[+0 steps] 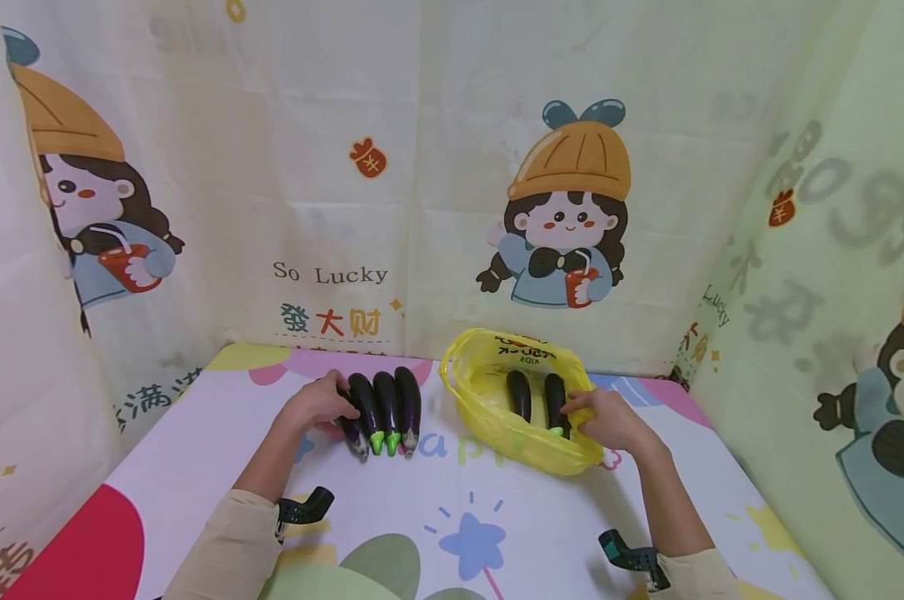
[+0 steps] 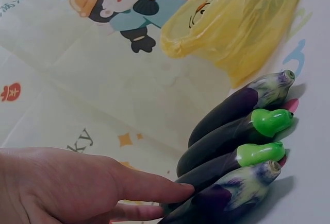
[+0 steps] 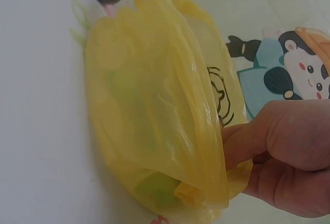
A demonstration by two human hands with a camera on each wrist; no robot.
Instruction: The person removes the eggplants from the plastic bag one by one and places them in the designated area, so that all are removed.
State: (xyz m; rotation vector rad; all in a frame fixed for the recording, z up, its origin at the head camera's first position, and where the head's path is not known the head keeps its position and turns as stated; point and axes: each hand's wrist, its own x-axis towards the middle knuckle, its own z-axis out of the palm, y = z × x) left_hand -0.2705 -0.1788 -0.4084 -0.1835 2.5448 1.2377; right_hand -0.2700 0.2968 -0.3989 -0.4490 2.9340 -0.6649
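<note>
Four dark purple eggplants lie side by side on the table, two with bright green caps and two with pale mottled ends. My left hand (image 1: 324, 400) grips the leftmost eggplant (image 2: 252, 190) near its round end, a digit reaching over beside the neighbouring eggplant (image 2: 221, 165). To the right, a yellow plastic bag (image 1: 489, 429) lies with its mouth spread, eggplants inside, one of them at its left (image 1: 520, 396). My right hand (image 1: 609, 417) reaches over the bag's right rim and holds the green-capped eggplant (image 1: 554, 396) inside. Yellow plastic partly veils those fingertips in the right wrist view.
The table is covered by a printed cloth (image 1: 392, 517) with stars and letters. Pale printed curtains (image 1: 444, 208) stand close behind and on both sides. A black wrist mount (image 1: 307, 507) is strapped at the left sleeve, and another mount (image 1: 631, 554) at the right.
</note>
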